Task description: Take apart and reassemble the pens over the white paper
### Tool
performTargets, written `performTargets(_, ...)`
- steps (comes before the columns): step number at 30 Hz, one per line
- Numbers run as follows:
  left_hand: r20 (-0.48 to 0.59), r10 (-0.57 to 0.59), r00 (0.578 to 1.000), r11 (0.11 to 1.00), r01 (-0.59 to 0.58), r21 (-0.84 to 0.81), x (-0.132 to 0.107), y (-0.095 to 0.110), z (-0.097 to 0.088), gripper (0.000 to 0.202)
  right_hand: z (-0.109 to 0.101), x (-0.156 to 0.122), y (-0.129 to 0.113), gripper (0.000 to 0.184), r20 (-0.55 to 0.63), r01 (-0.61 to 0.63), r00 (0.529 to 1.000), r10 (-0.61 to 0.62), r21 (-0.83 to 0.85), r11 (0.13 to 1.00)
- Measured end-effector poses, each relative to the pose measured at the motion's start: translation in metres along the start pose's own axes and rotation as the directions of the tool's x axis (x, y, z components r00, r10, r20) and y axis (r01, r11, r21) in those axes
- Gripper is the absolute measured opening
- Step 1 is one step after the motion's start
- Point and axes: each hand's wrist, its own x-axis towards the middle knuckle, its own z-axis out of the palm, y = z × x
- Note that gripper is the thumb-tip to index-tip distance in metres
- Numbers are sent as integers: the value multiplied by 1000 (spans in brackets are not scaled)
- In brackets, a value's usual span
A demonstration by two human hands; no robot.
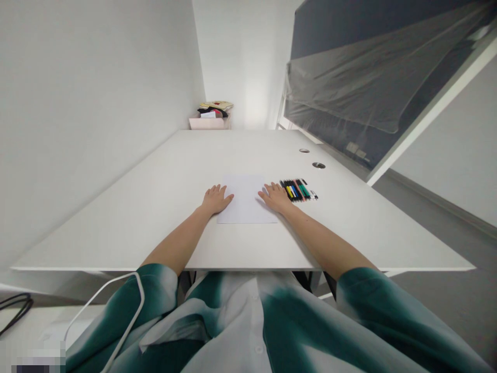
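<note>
A blank white sheet of paper [246, 204] lies flat on the white table. My left hand [216, 199] rests at its left edge, palm down with the fingers spread. Across from it, my right hand [275, 197] lies flat at the sheet's right edge, fingers apart, holding nothing. Close beside my right hand is a row of several pens [298, 190] laid side by side, with black, yellow, blue, pink and green parts. A few small pieces lie at the row's right end.
The white table [163, 181] stretches far ahead, with two round metal-rimmed fittings [319, 166] at its right. A pink box [207, 123] with folded items stands beyond the far edge. A plastic-covered dark panel [349, 88] rises at the right. A white cable [137, 300] crosses my left sleeve.
</note>
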Motion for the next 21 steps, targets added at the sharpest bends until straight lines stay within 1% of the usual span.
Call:
performTargets(4, -3, 12, 1000, 1000, -12, 8, 2, -2, 3, 70, 2, -2, 1, 65, -22, 37, 999, -38, -11, 999)
performTargets(10, 28, 30, 999, 999, -31, 13, 1, -3, 4, 70, -1, -5, -1, 59, 27, 102, 995, -100, -53, 993)
performTargets(16, 24, 27, 999, 999, -28, 30, -1, 0, 3, 71, -5, -6, -3, 56, 44, 98, 994, -95, -59, 993)
performTargets(21, 52, 25, 998, 999, -26, 28, -1, 0, 1, 72, -6, -7, -3, 57, 44, 92, 995, -90, -51, 994)
